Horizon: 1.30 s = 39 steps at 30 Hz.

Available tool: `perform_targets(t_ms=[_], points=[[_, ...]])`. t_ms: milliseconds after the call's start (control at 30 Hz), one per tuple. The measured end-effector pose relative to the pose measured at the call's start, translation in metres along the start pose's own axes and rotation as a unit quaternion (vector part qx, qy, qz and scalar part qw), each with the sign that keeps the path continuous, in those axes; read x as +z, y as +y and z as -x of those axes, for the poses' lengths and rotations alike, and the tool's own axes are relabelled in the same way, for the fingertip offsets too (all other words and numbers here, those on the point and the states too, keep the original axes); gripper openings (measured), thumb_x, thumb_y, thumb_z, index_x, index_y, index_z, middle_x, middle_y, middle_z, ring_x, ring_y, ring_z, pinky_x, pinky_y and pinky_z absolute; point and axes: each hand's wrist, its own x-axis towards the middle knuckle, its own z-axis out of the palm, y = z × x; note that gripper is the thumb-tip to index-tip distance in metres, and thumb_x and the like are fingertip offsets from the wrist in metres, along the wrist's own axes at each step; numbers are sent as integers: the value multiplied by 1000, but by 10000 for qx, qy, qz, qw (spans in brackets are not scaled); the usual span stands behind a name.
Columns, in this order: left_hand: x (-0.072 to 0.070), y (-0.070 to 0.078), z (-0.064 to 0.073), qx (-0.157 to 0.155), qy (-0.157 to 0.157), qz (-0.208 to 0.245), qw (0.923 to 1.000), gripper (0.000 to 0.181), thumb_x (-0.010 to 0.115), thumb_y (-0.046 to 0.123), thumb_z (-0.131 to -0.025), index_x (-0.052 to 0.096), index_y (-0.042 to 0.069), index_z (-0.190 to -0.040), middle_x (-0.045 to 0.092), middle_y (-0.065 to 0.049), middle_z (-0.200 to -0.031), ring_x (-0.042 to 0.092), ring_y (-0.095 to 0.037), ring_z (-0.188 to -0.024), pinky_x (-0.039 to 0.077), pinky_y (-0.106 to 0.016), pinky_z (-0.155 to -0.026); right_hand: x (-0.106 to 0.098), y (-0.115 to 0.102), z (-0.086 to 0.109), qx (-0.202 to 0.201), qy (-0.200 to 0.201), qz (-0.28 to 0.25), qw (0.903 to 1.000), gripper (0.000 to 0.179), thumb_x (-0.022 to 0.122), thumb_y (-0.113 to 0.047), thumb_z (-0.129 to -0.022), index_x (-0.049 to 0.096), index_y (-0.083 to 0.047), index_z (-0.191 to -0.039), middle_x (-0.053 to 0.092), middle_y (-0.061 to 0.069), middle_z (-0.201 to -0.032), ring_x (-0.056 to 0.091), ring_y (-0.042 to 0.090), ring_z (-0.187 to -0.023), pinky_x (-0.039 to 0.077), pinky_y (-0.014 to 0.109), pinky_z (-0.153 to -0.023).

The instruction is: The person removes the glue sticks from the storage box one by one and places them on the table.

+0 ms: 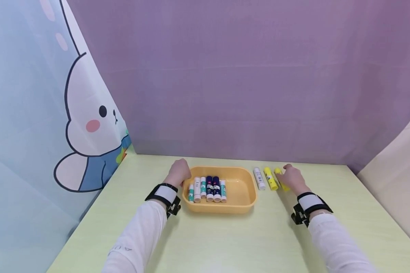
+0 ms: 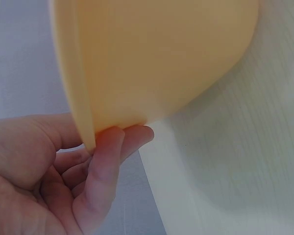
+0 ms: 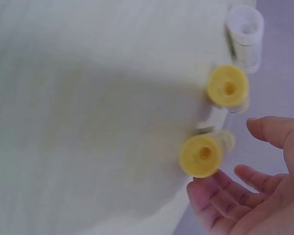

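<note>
The left hand (image 1: 179, 171) pinches the orange tray (image 1: 220, 208), likely so it won't slide; the right hand (image 1: 292, 179), thumb and fingers apart, is beside a yellow stick (image 3: 201, 156).

Print (image 1: 120, 248) on the left sleeve (image 1: 141, 229) and labels (image 1: 210, 187) on the sticks (image 1: 216, 182) are unreadable.

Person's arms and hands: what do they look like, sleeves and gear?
Left sleeve and right sleeve: white, long; dark lettering on the left one, not fully legible. Left strap and right strap: black with pale panel. Left camera and right camera: small, black. Left hand and right hand: no gloves.
</note>
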Motion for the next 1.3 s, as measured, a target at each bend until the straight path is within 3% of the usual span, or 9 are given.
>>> perform_targets(t_ms=[167,367,500,733,933,1133,1300], points=[[0,0,0,10,7,14,10000,12,57,-1,-84,60,-7,-94,64,-19,-84,61,-19,-43,52,-26,-38,-16,-14,5,-305,80,-19,9995,63,55,-29,-93,34,14,-135,56,36,-111,58,34,-82,50,43,-73],[0,1,1,47,38,-45,10000,13,58,-1,-84,60,-7,-94,64,-19,-83,61,-19,-43,51,-25,-38,-34,-41,11,-478,152,45,9987,66,54,-32,-93,32,12,-138,44,36,-131,47,50,-115,42,59,-96],[0,2,1,1,23,-5,10000,14,58,-1,-84,60,-7,-97,64,-19,-85,61,-19,-43,51,-25,-38,-45,-61,18,-720,176,-42,9972,68,55,-34,-92,32,9,-140,38,34,-137,40,51,-122,39,61,-98],[0,1,1,-20,38,17,10000,15,58,-1,-84,60,-7,-98,64,-19,-83,61,-19,-44,51,-25,-38,-55,-104,36,-1063,218,-38,9941,71,58,-33,-90,30,5,-142,39,31,-138,40,48,-124,40,60,-99],[1,2,0,-27,93,-3,10000,15,59,-1,-84,61,-7,-97,64,-18,-82,61,-19,-44,51,-25,-38,-48,-136,50,-1397,-144,-33,9901,73,62,-32,-88,29,5,-142,44,30,-135,46,45,-120,43,56,-97],[1,4,3,-14,72,59,10000,14,58,-1,-84,61,-7,-97,63,-19,-85,61,-20,-45,51,-25,-38,-25,-148,53,-1515,-664,174,9861,73,65,-32,-87,32,7,-140,50,29,-130,51,42,-116,47,52,-95],[1,5,4,15,108,50,9999,14,59,-1,-84,60,-7,-98,63,-19,-85,61,-19,-45,51,-25,-38,-3,-153,56,-1097,-1252,106,9860,74,66,-33,-86,31,3,-142,56,24,-121,63,32,-84,57,40,-71]])
